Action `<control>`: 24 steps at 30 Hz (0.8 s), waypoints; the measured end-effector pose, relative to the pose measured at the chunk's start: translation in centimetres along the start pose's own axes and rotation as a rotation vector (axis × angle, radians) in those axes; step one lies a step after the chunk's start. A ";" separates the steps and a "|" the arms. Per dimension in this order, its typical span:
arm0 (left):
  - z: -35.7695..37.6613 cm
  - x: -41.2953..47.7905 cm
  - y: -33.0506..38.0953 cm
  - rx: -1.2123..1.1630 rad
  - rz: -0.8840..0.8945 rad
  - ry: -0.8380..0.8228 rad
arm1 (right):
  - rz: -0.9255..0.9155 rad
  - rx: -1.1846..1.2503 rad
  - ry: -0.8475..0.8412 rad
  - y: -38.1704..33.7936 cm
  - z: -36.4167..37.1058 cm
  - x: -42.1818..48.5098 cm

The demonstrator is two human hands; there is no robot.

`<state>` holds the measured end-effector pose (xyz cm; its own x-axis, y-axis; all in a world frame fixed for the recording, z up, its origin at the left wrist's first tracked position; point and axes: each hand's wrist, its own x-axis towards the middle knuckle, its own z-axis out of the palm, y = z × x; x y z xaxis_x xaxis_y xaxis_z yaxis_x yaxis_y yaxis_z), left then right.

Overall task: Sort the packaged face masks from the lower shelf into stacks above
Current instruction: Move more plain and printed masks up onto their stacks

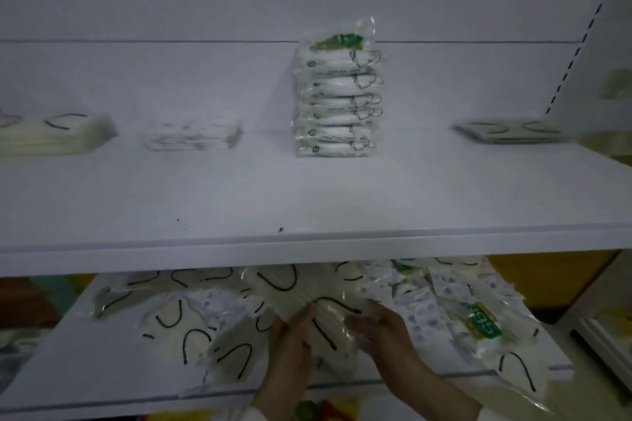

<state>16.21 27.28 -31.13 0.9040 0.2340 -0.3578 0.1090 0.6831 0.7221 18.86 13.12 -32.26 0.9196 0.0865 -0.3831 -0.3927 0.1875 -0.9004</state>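
Four stacks on the upper shelf (239,202) so far: at far left a low cream stack (51,135) with black ear loops, next to it a blurred pale stack (191,137), past the middle a tall stack (337,106) of white, green-labelled packs, and at far right a thin flat stack (509,131), all well apart. Judged as begun on every kind but nowhere near finished. Below, on the lower shelf (85,372), a wide loose heap (191,311) of packaged face masks left to sort, overlapping and lying every way: cream ones with black loops, white ones with a bluish print, at least one green-labelled pack (480,321) toward the right. Most of the sorting ahead, going by that heap. Both hands down in the middle of it on one cream packet (325,321): left hand (290,342) gripping its left edge, thumb on top; right hand (383,331) with fingers curled over its right side, film crinkled under them. Packet seemingly not yet lifted clear, lying among its neighbours just below the lip of the upper shelf. Probably bound for the cream stack at far left, by colour and loops. Too blurred to count packs in any stack but the tall one.
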 end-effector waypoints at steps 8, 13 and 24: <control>-4.9 -4.3 11.7 0.400 0.063 -0.198 | -0.464 -0.478 -0.399 -12.4 -2.6 -6.8; 1.2 -8.4 19.1 0.770 0.417 -0.464 | -0.695 -0.607 -0.434 -20.0 -1.5 -7.9; 8.4 0.6 21.5 0.846 0.629 -0.177 | -0.695 -0.448 -0.239 -24.9 2.8 -1.0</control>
<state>22.55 36.31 -10.83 0.9374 0.2270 0.2643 -0.2080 -0.2438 0.9472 27.65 11.08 -8.91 0.9048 0.3086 0.2935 0.3446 -0.1254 -0.9304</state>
